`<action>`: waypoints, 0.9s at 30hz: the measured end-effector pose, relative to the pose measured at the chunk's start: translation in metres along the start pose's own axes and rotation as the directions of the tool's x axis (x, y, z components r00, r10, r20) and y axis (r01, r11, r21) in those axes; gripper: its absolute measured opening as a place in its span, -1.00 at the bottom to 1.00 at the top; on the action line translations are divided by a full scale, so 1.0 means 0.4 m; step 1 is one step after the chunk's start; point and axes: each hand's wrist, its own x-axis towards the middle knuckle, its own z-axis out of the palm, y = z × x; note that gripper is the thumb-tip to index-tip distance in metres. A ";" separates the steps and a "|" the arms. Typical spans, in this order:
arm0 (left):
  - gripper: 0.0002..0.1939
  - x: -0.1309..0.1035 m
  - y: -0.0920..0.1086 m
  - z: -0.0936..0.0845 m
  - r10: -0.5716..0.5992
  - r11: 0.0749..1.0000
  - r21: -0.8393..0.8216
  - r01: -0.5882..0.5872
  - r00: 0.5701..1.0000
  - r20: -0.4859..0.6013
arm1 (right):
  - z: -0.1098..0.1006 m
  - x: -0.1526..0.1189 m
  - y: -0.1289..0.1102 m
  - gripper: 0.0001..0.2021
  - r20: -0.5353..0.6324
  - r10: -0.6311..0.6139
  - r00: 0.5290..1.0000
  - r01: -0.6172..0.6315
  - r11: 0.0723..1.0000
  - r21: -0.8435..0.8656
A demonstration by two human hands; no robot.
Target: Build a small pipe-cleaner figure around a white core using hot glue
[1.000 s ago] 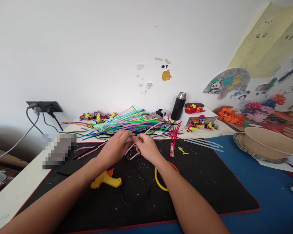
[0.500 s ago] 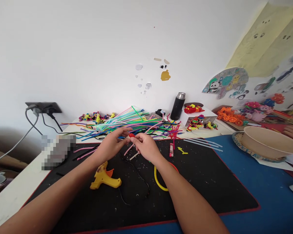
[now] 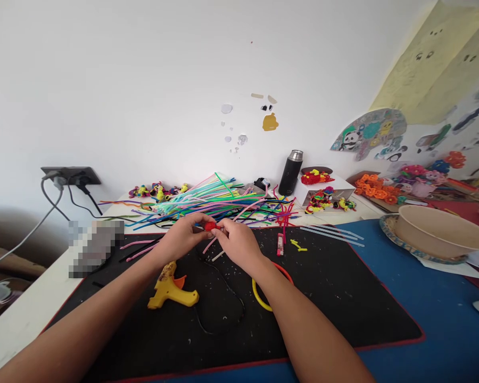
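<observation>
A small red fuzzy piece (image 3: 210, 226) is pinched between both hands above the back of the black mat (image 3: 323, 303). My left hand (image 3: 187, 234) grips it from the left, fingers closed round it. From the right, the fingertips of my right hand (image 3: 235, 238) close on the same piece. Below my left hand lies a yellow glue gun (image 3: 173, 293). A yellow and red ring (image 3: 259, 300) lies partly under my right forearm. Behind the hands is a pile of colourful pipe cleaners (image 3: 207, 198).
A black bottle (image 3: 290, 174) stands by a white box (image 3: 339, 192) at the wall. Small yellow pieces (image 3: 298, 246) and a red-and-white packet (image 3: 280, 244) lie on the mat. A beige bowl (image 3: 443, 231) sits at the right. Another person's hand shows at the right edge.
My left hand has closed round the red piece, which has shifted slightly left and down and shows more. The other person's hand has moved right.
</observation>
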 end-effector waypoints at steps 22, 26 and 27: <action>-0.59 0.004 -0.012 -0.003 -0.060 0.979 -0.196 0.054 0.998 -0.025 | -0.005 -0.004 -0.002 -0.73 -0.111 0.008 0.994 0.009 0.989 0.151; -0.59 0.005 -0.010 -0.005 -0.085 0.942 -0.325 0.087 0.996 0.019 | -0.007 -0.006 -0.010 -0.73 -0.125 -0.016 0.992 0.035 0.987 0.155; -0.60 0.005 -0.009 -0.005 -0.092 0.927 -0.363 0.095 0.995 0.027 | -0.008 -0.007 -0.012 -0.72 -0.119 -0.023 0.993 0.041 0.987 0.155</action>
